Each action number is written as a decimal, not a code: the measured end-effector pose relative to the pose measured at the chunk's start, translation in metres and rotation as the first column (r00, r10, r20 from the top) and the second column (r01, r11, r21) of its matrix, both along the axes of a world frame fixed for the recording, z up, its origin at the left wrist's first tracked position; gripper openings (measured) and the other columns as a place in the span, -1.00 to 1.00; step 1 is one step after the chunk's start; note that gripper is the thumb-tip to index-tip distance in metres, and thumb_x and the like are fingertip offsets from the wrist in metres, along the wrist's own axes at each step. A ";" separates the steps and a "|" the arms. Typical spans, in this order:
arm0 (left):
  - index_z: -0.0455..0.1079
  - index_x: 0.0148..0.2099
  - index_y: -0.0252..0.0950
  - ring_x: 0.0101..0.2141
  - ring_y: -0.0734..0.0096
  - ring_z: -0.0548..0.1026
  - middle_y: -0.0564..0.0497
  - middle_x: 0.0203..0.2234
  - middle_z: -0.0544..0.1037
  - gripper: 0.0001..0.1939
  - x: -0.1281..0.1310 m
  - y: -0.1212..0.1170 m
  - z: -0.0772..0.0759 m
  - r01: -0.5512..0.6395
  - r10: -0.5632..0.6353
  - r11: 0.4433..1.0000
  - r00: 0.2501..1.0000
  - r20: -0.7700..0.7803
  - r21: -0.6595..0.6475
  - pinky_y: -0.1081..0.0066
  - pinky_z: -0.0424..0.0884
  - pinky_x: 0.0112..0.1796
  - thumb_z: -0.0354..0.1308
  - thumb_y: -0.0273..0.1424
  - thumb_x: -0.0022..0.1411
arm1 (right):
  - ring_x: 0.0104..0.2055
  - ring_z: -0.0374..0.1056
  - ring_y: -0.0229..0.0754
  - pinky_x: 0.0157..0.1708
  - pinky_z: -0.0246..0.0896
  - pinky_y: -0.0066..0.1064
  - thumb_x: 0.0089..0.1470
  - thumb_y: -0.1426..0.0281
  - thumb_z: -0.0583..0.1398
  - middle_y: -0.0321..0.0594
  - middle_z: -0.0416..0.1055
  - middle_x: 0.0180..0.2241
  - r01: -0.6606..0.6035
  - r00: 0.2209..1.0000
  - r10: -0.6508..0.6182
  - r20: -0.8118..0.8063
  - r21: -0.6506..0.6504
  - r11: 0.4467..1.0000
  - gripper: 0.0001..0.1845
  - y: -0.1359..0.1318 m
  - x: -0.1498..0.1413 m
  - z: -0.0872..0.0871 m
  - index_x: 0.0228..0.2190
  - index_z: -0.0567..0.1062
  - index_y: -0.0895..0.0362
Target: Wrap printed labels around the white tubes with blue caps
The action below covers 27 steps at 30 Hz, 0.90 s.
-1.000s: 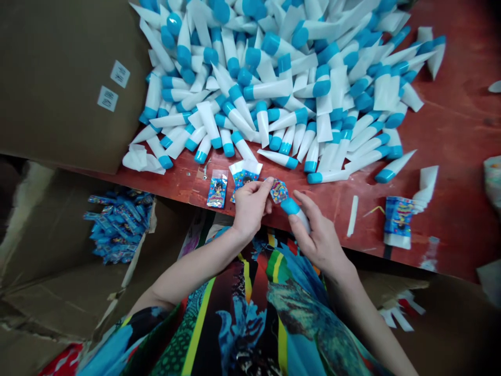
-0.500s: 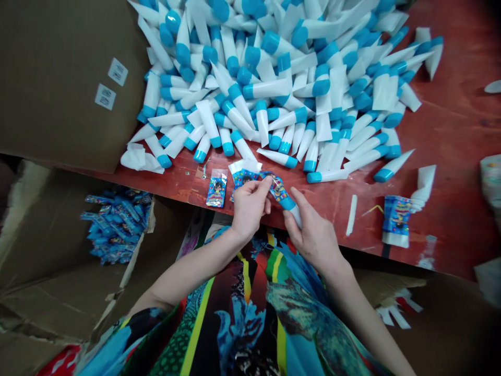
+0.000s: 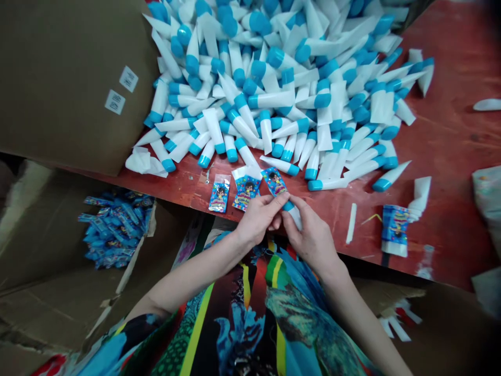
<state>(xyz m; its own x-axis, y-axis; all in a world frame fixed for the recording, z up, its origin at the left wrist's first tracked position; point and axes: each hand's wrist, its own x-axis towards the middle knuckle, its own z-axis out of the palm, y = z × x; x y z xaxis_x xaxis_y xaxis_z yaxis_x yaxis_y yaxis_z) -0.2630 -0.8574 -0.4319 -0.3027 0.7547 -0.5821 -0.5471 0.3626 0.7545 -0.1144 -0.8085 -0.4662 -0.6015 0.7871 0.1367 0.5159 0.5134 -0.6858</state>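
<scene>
At the table's near edge my two hands meet. My left hand (image 3: 258, 220) pinches the lower end of a blue printed sleeve (image 3: 274, 180) with cartoon pictures. In my right hand (image 3: 313, 237) is a white tube (image 3: 294, 218) with a blue cap, the cap end towards the sleeve. Fingers cover the place where they meet, so I cannot tell how far the sleeve goes over the cap. Left of them on the table lie a small printed packet (image 3: 219, 193) and some printed sleeves (image 3: 246, 189). Beyond spreads a large heap of white tubes (image 3: 270, 99) with blue caps.
A cardboard box (image 3: 78, 78) stands at the left on the red table (image 3: 446, 156). Below it, an open carton (image 3: 129, 282) holds many wrapped blue pieces (image 3: 113, 227). Towards the right lie a white strip (image 3: 351, 223), a blue printed bundle (image 3: 394, 230) and a crumpled white piece (image 3: 420, 196).
My left hand has moved right and down along the sleeve to the cap, close against my right hand. The sleeve's upper part now shows flatter. The view has shifted slightly.
</scene>
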 end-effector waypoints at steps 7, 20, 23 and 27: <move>0.33 -0.52 -0.24 -0.65 0.60 0.24 0.12 -0.71 0.33 -0.34 -0.003 0.002 -0.003 -0.119 0.118 0.991 0.993 0.011 0.064 0.48 0.11 -0.54 0.55 0.06 0.31 | 0.04 0.70 0.29 0.00 0.68 0.10 0.39 -0.01 0.35 0.07 0.71 0.13 -0.019 0.984 -0.030 -0.176 -0.269 0.963 -0.39 0.010 0.008 -0.004 0.31 0.54 -0.01; 0.47 -0.26 -0.25 -0.69 0.55 0.22 0.13 -0.71 0.38 -0.43 -0.004 0.001 -0.005 0.013 -0.021 0.991 0.998 0.060 0.132 0.45 -0.01 -0.58 0.55 0.12 0.24 | -0.44 0.42 -0.18 -0.38 0.47 -0.28 0.33 -0.02 0.50 -0.32 0.60 -0.32 -0.175 0.873 -0.266 -0.408 -0.772 0.611 -0.31 0.000 0.019 -0.010 0.32 0.57 -0.01; 0.43 -0.27 -0.25 -0.70 0.56 0.19 0.14 -0.73 0.37 -0.49 -0.011 0.002 -0.003 -0.020 -0.002 0.987 0.990 0.138 0.158 0.47 -0.02 -0.58 0.57 0.02 0.28 | -0.29 0.64 -0.04 -0.13 0.67 -0.09 0.25 0.00 0.56 -0.19 0.75 -0.17 -0.261 0.863 -0.226 -0.452 -0.780 0.568 -0.17 0.004 0.031 -0.022 0.40 0.54 0.00; 0.46 -0.25 -0.27 -0.69 0.53 0.22 0.12 -0.74 0.38 -0.49 -0.006 -0.001 -0.006 -0.021 -0.018 0.985 0.976 0.218 0.174 0.47 0.02 -0.57 0.61 -0.01 0.24 | -0.46 0.62 -0.02 -0.29 0.70 -0.07 0.13 -0.06 0.61 -0.29 0.71 -0.38 -0.215 0.847 -0.295 -0.442 -0.792 0.572 -0.31 0.006 0.029 -0.037 0.14 0.63 0.00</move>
<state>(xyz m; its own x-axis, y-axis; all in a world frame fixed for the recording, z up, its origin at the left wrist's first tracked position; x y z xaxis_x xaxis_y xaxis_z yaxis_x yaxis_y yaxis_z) -0.2694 -0.8586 -0.4379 -0.1839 0.8499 -0.4939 -0.7058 0.2356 0.6682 -0.0854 -0.8022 -0.5027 -0.6119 0.7320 -0.2996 -0.0067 -0.3836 -0.9235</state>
